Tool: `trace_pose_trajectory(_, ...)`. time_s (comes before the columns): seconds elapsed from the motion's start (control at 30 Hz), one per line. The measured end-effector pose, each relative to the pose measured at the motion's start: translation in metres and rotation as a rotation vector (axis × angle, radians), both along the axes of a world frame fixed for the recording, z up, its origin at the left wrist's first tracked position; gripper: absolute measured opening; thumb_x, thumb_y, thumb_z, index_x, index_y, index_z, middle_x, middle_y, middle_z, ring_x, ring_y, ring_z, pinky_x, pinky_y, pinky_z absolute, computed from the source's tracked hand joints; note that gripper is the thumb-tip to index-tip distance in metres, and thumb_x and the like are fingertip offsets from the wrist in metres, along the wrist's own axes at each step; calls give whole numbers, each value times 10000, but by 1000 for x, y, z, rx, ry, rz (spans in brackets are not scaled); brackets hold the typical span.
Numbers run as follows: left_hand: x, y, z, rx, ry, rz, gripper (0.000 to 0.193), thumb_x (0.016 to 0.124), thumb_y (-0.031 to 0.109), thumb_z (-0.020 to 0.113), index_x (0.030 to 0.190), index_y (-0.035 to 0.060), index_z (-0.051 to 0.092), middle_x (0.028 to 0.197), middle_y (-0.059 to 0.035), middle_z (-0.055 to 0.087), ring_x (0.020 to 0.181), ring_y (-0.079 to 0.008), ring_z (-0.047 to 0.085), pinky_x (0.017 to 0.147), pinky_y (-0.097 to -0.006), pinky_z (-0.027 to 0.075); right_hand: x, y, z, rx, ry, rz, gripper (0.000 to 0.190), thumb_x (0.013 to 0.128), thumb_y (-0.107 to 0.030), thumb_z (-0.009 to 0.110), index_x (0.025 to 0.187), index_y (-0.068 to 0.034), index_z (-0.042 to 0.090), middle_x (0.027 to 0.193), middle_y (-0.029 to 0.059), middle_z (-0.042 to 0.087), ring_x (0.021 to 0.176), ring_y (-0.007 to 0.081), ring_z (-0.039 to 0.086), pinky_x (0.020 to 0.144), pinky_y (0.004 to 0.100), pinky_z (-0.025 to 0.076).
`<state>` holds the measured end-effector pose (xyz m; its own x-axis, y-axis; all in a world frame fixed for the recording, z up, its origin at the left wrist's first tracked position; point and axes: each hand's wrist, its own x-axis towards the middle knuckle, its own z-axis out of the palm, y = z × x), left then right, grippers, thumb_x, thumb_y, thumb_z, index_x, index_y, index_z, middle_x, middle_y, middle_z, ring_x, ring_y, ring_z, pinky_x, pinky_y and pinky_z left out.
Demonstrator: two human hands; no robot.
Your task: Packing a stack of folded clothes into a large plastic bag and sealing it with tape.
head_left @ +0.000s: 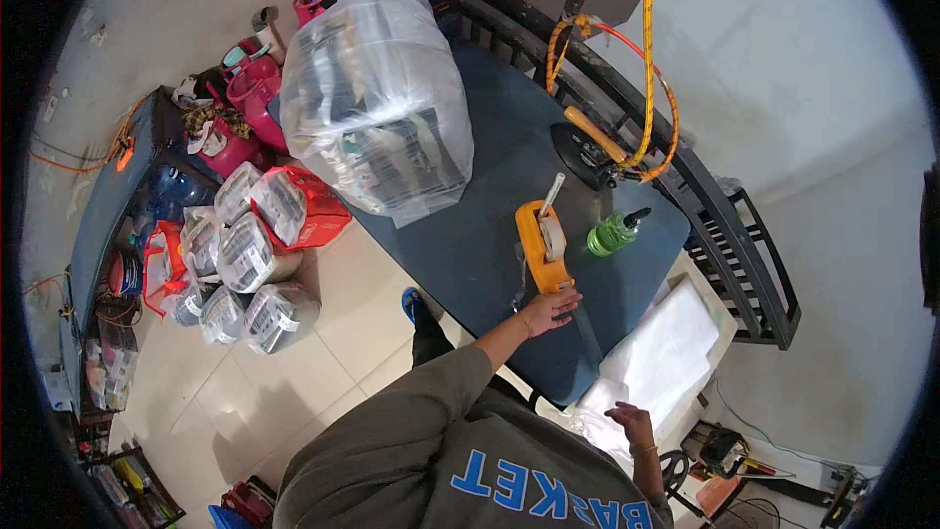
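An orange tape dispenser (540, 246) with a roll of tape in it lies on the dark blue padded table (507, 154). My left hand (552, 311) is at the dispenser's cutter end, palm down with fingers stretched to the right; whether it grips anything is hard to see. From beside those fingers, a clear strip (587, 334), apparently tape, runs towards the table's near edge. My right hand (631, 422) is off that edge, above white plastic sheeting (661, 353), fingers apart and bent, with nothing visible in them. A white pen-like stick (552, 195) leans out of the dispenser.
A large clear plastic bag of packed goods (378, 103) occupies the table's far left. An iron (587, 150) with a corded handle and a green spray bottle (613, 233) stand right. Several wrapped bundles (250, 257) sit on the floor. Dark railing (705, 220) borders the right side.
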<state>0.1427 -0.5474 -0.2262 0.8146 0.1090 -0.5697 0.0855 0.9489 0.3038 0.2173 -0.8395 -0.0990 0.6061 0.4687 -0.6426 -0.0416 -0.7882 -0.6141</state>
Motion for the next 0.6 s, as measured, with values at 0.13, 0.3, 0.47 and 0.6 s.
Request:
trace_pose_trajectory(0.13, 4, -6, 11, 198, 44, -28, 298, 845, 345, 531, 1033, 114, 530, 1034, -21, 572, 943, -119, 536, 811, -288, 439, 2, -18, -23, -65, -518, 250, 159, 656, -227, 686, 714, -80, 690, 799, 158, 637, 829, 275, 586, 736, 348, 452)
trace_pose_trajectory(0.3, -7, 27, 119, 306, -195, 31, 213, 839, 222, 557, 973, 58, 584, 940, -41, 616, 830, -141, 589, 776, -270, 470, -14, 24, -9, 85, -287, 247, 202, 721, -238, 660, 706, -38, 679, 575, 57, 601, 533, 141, 544, 523, 296, 436)
trace_pose_trajectory(0.47, -95, 138, 270, 1303, -401, 250, 129, 806, 152, 595, 799, 39, 655, 858, -83, 640, 792, -135, 593, 715, -257, 465, -44, 180, 30, 495, 212, 225, 245, 784, -222, 629, 870, 6, 646, 768, 46, 615, 666, 109, 523, 618, 266, 426)
trace_pose_trajectory(0.6, -173, 269, 334, 1774, -47, 542, 81, 763, 80, 606, 770, 21, 660, 826, -80, 653, 766, -141, 605, 718, -243, 457, -92, 350, 46, 626, 522, 335, 320, 820, -315, 582, 836, 0, 639, 726, 30, 567, 679, 99, 491, 647, 256, 404)
